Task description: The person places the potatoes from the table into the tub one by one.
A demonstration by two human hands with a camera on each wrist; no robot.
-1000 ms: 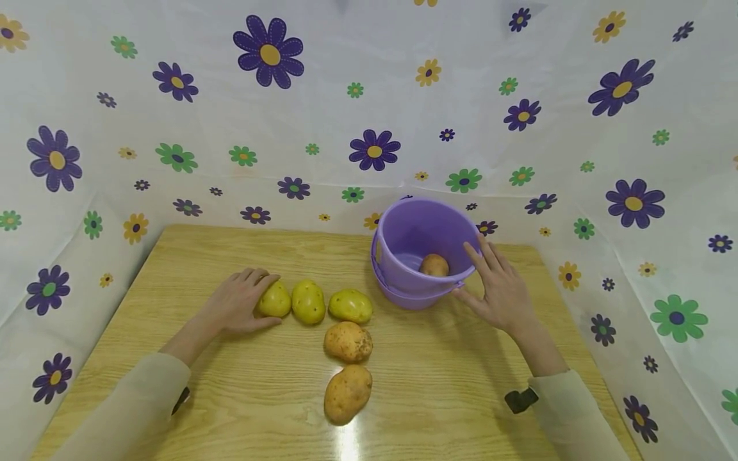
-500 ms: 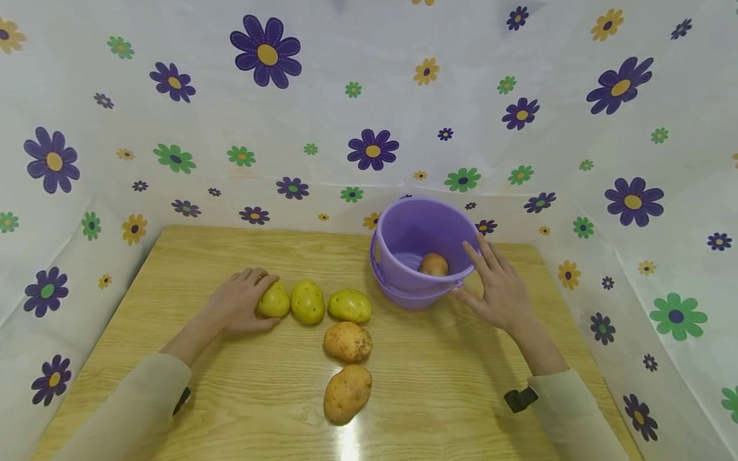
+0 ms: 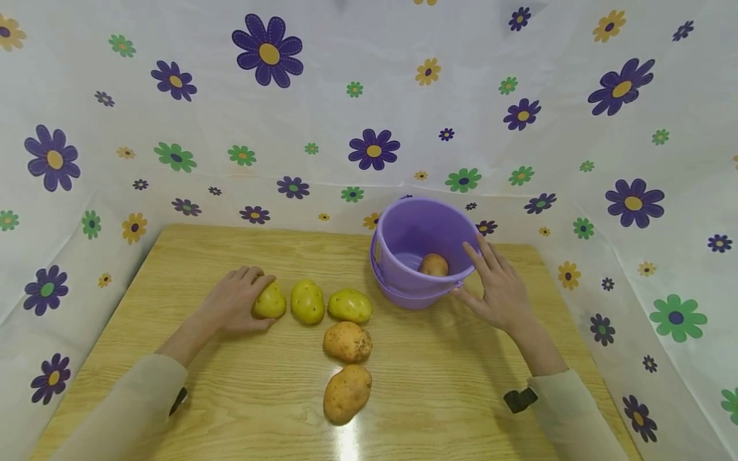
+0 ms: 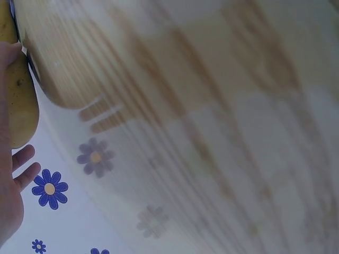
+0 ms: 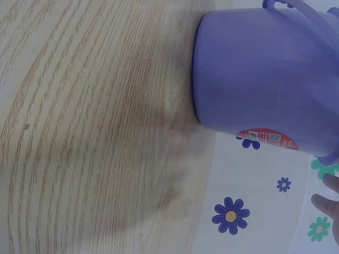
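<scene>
At the left of the row, my left hand (image 3: 235, 301) curls round a yellow-green potato (image 3: 270, 302), fingers over its far side and thumb along its near side. Part of that potato (image 4: 22, 106) also shows at the left edge of the left wrist view. Two more yellow-green potatoes lie to its right, a middle one (image 3: 308, 302) and a sideways one (image 3: 350, 306). Spread fingers of my right hand (image 3: 500, 289) reach to the right rim of a purple bucket (image 3: 403, 282). Inside the bucket rests a brown potato (image 3: 434, 264).
Two brown potatoes, an upper one (image 3: 348, 342) and a lower one (image 3: 348, 394), lie in front of the sideways one on the wooden table (image 3: 277, 410). A flowered white curtain (image 3: 323, 121) encloses the table at the back and sides.
My left hand has shifted slightly left together with its potato, widening the gap to the middle yellow-green one. My right hand and the bucket have stayed put.
</scene>
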